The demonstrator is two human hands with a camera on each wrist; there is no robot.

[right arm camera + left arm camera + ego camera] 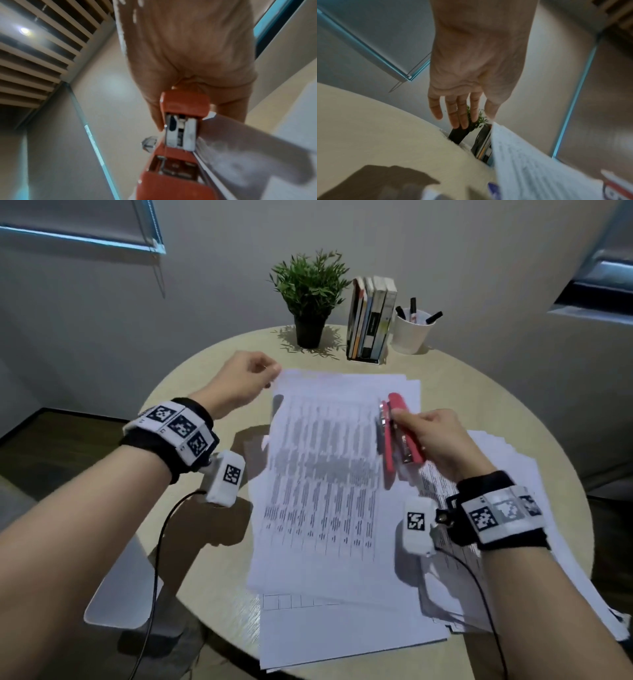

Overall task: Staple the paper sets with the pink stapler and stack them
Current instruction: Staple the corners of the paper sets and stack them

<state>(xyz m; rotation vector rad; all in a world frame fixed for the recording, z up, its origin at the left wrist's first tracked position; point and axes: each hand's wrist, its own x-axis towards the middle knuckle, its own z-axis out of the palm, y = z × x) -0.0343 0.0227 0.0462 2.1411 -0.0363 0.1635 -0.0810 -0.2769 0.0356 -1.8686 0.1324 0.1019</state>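
Note:
A printed paper set [318,491] lies blurred across the middle of the round table [205,378]. My left hand [239,385] pinches its far left corner. In the left wrist view that corner of the paper set [530,169] rises off the table to the thumb of my left hand [471,67]. My right hand [442,440] grips the pink stapler [388,446] above the set's far right part, and the stapler's arm and base stand slightly apart. In the right wrist view the stapler [185,102] sticks out below my right hand [188,47], with a paper edge [248,142] beside it.
More sheets [342,635] lie under the set near the front edge, and a loose pile of papers [507,467] sits at the right. A potted plant [310,292], upright books [371,320] and a white cup of markers [412,332] stand at the back. A white chair [120,587] is lower left.

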